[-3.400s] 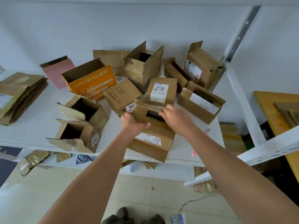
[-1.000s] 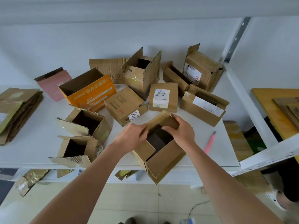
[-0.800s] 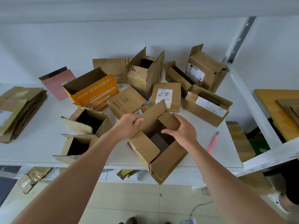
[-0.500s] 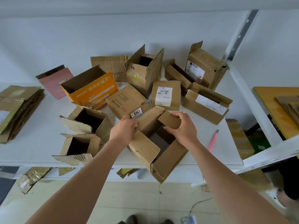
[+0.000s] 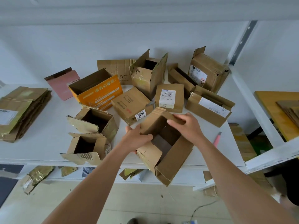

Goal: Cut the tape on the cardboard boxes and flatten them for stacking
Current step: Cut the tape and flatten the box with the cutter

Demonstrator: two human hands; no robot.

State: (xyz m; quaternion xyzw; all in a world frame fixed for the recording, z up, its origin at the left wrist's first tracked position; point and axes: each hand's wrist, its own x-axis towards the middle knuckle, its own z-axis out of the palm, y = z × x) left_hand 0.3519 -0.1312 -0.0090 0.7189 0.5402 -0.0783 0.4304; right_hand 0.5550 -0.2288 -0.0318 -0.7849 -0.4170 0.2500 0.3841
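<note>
Left hand (image 5: 136,139): fingers curled over near-left wall of open brown box (image 5: 168,152), thumb inside. Right hand (image 5: 188,125): fingers and thumb pinch far flap, apparently folding it. Box at white table (image 5: 40,143) front edge, overhanging. Pink cutter (image 5: 216,139) right of right hand. Numbered box (image 5: 131,105) just beyond fingers. Flattened stack (image 5: 19,110) far left.

Thirteen cardboard boxes sit on the shelf (image 5: 40,143): twelve brown boxes and one orange box (image 5: 97,92). Among the brown ones, one open box (image 5: 163,147) is in two hands, the left hand (image 5: 137,139) and the right hand (image 5: 186,125). One pink carton (image 5: 63,84) leans at the back. One stack (image 5: 21,110) of flattened cardboard lies at the left. One pink cutter (image 5: 217,139) lies at the right.
</note>
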